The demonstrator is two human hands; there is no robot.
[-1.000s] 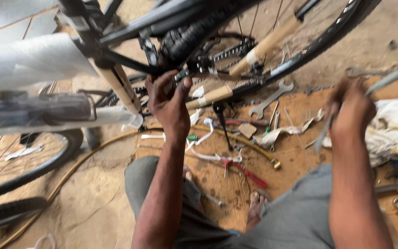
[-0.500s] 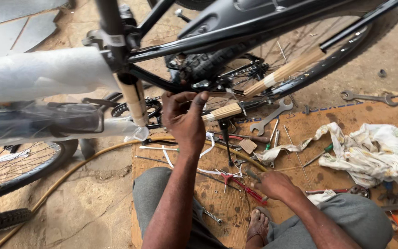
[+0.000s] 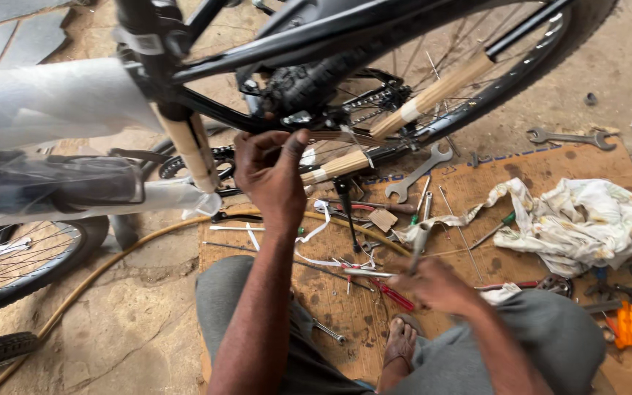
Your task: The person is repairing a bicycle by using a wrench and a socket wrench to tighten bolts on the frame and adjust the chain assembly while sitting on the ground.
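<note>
Head view, looking down. Left hand [image 3: 272, 172] is up at the bike's drivetrain, fingers curled in on a small part just beside the chainstay [image 3: 334, 167], thumb pressing from the right; exactly what it pinches is hidden behind the knuckles. Right hand [image 3: 433, 285] sits low over the knee, closed around a slim metal tool [image 3: 418, 245] whose shaft points up toward the wheel.

To do this bit well, I'd say the left hand should hold its part steady against the frame while the tool comes in square, clear of the spokes [image 3: 418, 66] and the chain.

Materials: the frame [image 3: 345, 33] is glossy black tube, partly wrapped in white foam and tan paper sleeves. The tyre [image 3: 528, 69] is knobbly rubber. Underneath lies a scuffed brown cardboard sheet [image 3: 543, 168], littered with grey steel spanners [image 3: 418, 172], red-handled pliers [image 3: 393, 295] and a crumpled white rag [image 3: 587, 223]. Orange plastic pieces [image 3: 627, 325] glint at the right edge. A yellowish hose [image 3: 96, 274] curves across the rough stone floor.
</note>
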